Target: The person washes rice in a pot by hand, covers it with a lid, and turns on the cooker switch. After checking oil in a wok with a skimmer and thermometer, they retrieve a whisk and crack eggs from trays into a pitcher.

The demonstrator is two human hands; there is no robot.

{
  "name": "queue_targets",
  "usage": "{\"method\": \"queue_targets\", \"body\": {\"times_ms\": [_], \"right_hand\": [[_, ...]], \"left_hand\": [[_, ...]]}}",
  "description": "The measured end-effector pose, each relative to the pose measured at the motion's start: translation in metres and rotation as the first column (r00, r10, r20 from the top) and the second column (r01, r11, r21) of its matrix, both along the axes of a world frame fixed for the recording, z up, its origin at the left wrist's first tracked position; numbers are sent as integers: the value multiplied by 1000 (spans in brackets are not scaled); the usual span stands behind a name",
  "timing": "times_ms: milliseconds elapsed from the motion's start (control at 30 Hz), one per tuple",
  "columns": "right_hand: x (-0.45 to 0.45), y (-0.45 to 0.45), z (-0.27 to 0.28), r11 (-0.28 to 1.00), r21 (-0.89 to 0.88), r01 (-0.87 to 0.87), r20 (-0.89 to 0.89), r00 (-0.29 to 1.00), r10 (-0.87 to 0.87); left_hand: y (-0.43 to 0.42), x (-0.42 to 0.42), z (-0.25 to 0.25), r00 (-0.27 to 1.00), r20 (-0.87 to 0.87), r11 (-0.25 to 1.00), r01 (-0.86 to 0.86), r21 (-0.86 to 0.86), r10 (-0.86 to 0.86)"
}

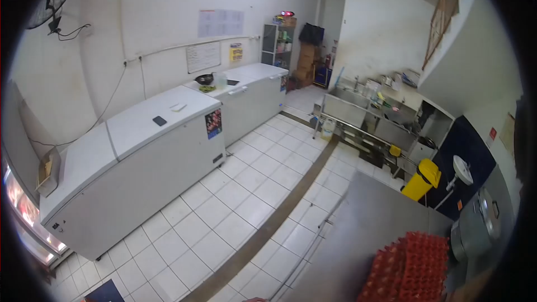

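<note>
At the bottom edge, only a sliver of what looks like my left hand (255,300) shows, beside the near edge of a steel table (363,218). Its fingers are cut off by the frame, so whether it holds anything is hidden. My right hand is out of sight. Red egg trays (411,265) stand stacked in two piles on the steel table at the lower right. To their right sits a grey metal appliance with a lid (481,218).
Long white chest freezers (156,168) line the left wall, with a phone (159,120) and a dark pan (205,79) on top. Steel sinks (347,106) stand at the back right, near a yellow bin (422,179). White floor tiles (240,207) run between freezers and table.
</note>
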State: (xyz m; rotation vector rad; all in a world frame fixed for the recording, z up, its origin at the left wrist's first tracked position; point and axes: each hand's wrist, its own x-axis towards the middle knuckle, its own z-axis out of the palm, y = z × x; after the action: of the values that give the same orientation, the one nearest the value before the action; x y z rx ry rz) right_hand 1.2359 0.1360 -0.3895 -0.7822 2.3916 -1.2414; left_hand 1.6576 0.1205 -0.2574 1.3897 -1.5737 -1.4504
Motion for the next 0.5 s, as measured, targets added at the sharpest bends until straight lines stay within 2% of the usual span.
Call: {"method": "queue_targets", "body": {"times_ms": [67, 133, 233, 300, 333, 400, 433, 467, 500], "right_hand": [[82, -36, -2, 982, 69, -175, 88, 982, 168], [150, -71, -2, 933, 107, -343, 173, 931, 322], [233, -123, 6, 847, 113, -520, 241, 841, 484], [276, -159, 11, 793, 105, -601, 267, 785, 559], [296, -179, 11, 766, 101, -635, 282, 756, 590], [328, -226, 9, 725, 83, -684, 293, 712, 638], [343, -251, 6, 707, 68, -704, 287, 693, 662], [358, -281, 0, 682, 48, -730, 280, 666, 692], [371, -313, -7, 658, 41, -752, 272, 642, 717]], "left_hand": [[-20, 71, 25, 984, 154, 992, -105, 72, 92], [-68, 123, 17, 981, 177, 996, -87, 36, 79], [-171, 164, 41, 977, 209, 999, -48, -18, 51], [-252, 195, 4, 996, 53, 996, -76, -44, 78], [-291, 215, -29, 996, 56, 996, -71, -52, 73], [-350, 265, -100, 952, 264, 988, -153, -23, 153], [-368, 299, -148, 845, 528, 990, -19, -137, 89], [-377, 333, -197, 661, 747, 969, 135, -208, 68], [-384, 363, -230, 570, 817, 986, 167, -9, -89]]}}
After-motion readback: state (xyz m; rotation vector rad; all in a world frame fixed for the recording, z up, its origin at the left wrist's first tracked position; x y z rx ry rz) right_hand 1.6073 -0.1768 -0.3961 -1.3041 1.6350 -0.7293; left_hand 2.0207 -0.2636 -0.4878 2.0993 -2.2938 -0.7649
